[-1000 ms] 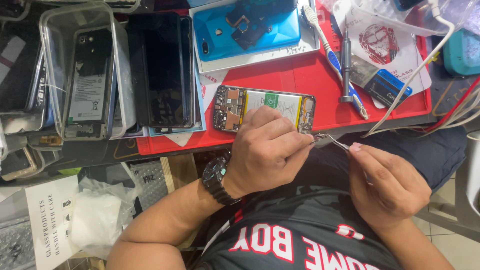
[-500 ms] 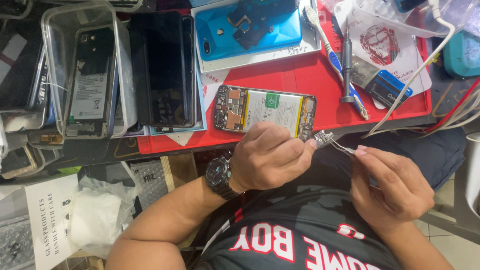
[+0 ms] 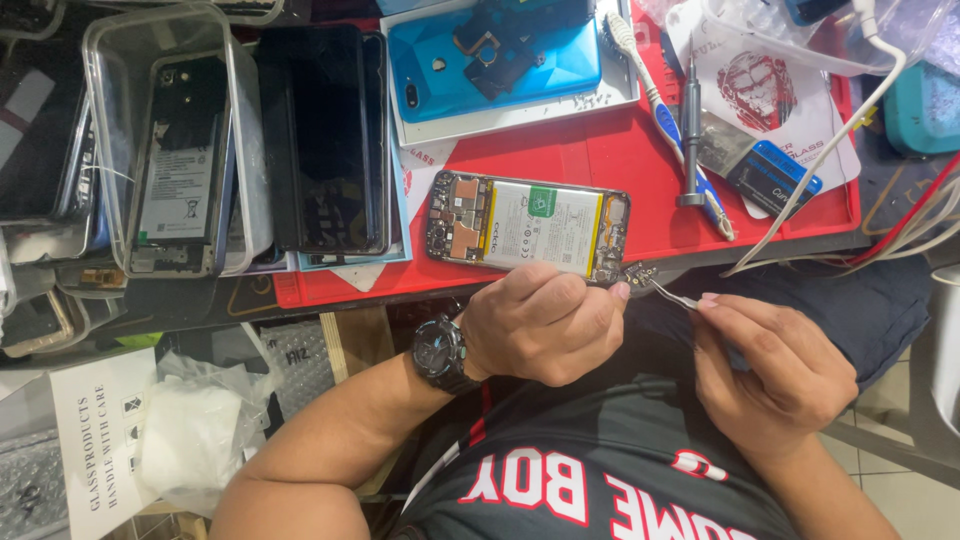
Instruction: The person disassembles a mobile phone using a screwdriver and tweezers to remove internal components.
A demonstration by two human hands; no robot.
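Observation:
An opened phone [image 3: 525,228] with its battery and boards exposed lies on a red mat [image 3: 600,160] at the table's near edge. My left hand [image 3: 545,325], with a black watch on the wrist, pinches a small dark circuit board [image 3: 637,272] just off the phone's lower right corner. My right hand [image 3: 775,375] holds thin metal tweezers [image 3: 672,295], whose tips touch that small board. Both hands hover over my lap, just below the table edge.
On the mat lie a blue phone back cover [image 3: 490,55] on a white tray, a screwdriver [image 3: 690,130], a toothbrush [image 3: 655,95] and a white cable [image 3: 830,170]. A clear container [image 3: 240,150] with another phone and a dark screen [image 3: 325,140] sit left.
Both hands have risen toward the table edge. The small board and tweezer tips are now right beside the phone's lower right corner.

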